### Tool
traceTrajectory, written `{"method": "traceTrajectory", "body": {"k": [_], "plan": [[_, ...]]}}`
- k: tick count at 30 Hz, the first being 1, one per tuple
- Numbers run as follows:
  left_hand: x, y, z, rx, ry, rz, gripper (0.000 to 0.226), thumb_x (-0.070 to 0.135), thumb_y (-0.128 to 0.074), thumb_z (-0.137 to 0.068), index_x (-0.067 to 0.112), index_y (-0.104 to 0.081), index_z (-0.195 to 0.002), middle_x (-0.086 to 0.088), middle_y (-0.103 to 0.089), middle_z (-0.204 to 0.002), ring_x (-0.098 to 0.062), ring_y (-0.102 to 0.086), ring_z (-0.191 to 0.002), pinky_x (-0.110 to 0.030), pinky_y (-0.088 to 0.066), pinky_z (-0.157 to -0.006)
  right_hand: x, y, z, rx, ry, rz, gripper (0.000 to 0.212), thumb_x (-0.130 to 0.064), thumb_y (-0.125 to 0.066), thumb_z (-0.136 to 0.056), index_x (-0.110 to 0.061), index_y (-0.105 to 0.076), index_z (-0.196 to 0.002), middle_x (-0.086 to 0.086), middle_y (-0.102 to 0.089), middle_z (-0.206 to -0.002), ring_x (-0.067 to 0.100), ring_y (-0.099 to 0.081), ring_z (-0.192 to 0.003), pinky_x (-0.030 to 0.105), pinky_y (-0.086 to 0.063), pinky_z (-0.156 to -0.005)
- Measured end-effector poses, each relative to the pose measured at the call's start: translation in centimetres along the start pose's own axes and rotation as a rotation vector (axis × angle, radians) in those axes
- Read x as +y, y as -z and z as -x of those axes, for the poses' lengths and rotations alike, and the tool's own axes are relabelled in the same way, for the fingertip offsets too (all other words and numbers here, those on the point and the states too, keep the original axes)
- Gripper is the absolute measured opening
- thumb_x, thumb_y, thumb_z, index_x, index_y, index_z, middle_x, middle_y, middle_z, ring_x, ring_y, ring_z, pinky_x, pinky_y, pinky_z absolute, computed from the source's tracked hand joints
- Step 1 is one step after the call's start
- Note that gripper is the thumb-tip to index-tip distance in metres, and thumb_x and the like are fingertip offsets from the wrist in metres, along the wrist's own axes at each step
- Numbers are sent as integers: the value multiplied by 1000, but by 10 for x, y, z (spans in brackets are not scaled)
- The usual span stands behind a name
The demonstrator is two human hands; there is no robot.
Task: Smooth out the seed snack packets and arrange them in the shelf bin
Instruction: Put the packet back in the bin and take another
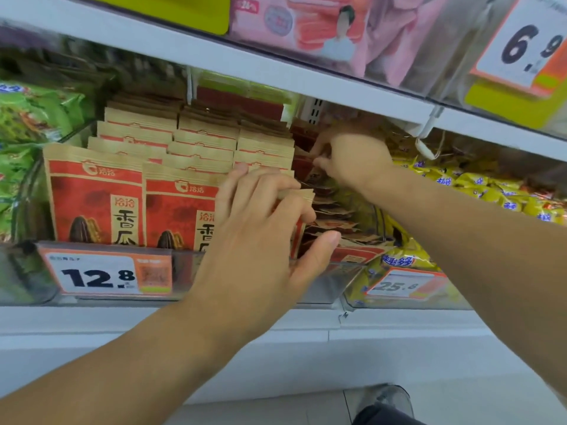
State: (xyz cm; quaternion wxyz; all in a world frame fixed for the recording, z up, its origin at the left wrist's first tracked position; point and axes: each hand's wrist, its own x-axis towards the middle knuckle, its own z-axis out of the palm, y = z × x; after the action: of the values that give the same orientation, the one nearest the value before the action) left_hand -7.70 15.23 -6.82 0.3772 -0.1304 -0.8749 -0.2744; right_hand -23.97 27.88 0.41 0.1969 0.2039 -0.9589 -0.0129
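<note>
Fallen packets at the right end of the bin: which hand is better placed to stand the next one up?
Probably the right hand: it already reaches deep among the fallen packets, fingers curled at one. The left hand grips the front upright packet, steadying that row.

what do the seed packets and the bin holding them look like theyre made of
Seed packets: seemingly kraft-style paper or paper-look film, matte tan tops with red print and no glare.
Bin: clear hard plastic, probably acrylic; the packets show through its glossy front wall.
</note>
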Motion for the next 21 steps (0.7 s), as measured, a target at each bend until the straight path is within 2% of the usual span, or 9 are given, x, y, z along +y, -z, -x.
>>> {"method": "traceTrajectory", "body": {"k": [2, 5, 8, 11, 14, 16, 18, 19, 21], "plan": [[-2, 1, -1, -11, 3, -2, 39, 53, -49, -91, 17, -65, -89, 0, -58, -109, -20, -50, -117, -35, -12, -120, -3, -5, -7, -16, -15, 37, 11, -30, -72, -89, -28, -74, -100, 1, -68, -112, 23, -61, -104, 27, -48, -80], [-4, 1, -2, -32, 9, -9, 42, 55, -47, -92, 18, -65, -88, 1, -57, -108, -19, -50, -118, -35, -13, -120, -7, -8, -13, -24, -28, 59, 12, -32, -74, -88, -31, -75, -99, 4, -63, -122, 28, -58, -113, 32, -49, -88], [-4, 0, -3, -25, 8, -6, 41, 55, -48, -91, 18, -65, -88, 2, -57, -107, -18, -49, -117, -34, -12, -120, -5, -4, -13, -83, -38, -25, 10, -37, -74, -87, -29, -76, -94, -2, -70, -108, 19, -63, -96, 27, -51, -81], [-4, 0, -3, -16, 6, -1, 41, 55, -47, -91, 18, -64, -86, 2, -57, -106, -18, -49, -116, -32, -10, -120, -2, 1, -10, -134, -54, -166, 30, -51, -64, -91, -23, -76, -91, 0, -68, -93, 18, -60, -87, 26, -46, -76], [-3, 0, -3, -16, 12, -5, 40, 54, -47, -91, 18, -64, -84, 2, -57, -106, -18, -49, -116, -30, -8, -120, 1, -5, -21, -18, -174, -305, 16, -27, -62, -94, -20, -70, -106, 3, -67, -106, 23, -62, -104, 24, -45, -83], [-3, -1, -3, -19, 14, -4, 40, 54, -47, -91, 19, -64, -83, 2, -57, -106, -18, -49, -116, -30, -8, -120, 1, -10, -31, -19, -251, -288, 38, -22, -66, -91, -17, -59, -128, 5, -63, -125, 25, -58, -120, 25, -45, -96], [-4, 0, -3, -29, 13, -11, 41, 55, -46, -91, 20, -64, -83, 2, -57, -106, -17, -49, -116, -29, -8, -120, 0, -11, -40, -59, -253, -211, 58, -27, -69, -91, -16, -47, -143, 7, -53, -141, 28, -50, -130, 29, -40, -105], [-4, 0, -3, -34, 13, -16, 41, 56, -45, -91, 20, -64, -83, 3, -57, -106, -17, -49, -116, -29, -8, -120, -1, -10, -43, -93, -238, -178, 59, -28, -69, -91, -18, -47, -144, 6, -51, -145, 28, -48, -133, 29, -39, -105], [-5, 1, -3, -38, 8, -19, 41, 56, -44, -92, 20, -63, -83, 3, -56, -106, -17, -48, -117, -29, -8, -120, -3, -9, -46, -120, -204, -157, 44, -24, -69, -92, -22, -58, -134, 3, -56, -139, 25, -51, -129, 25, -40, -96]]}}
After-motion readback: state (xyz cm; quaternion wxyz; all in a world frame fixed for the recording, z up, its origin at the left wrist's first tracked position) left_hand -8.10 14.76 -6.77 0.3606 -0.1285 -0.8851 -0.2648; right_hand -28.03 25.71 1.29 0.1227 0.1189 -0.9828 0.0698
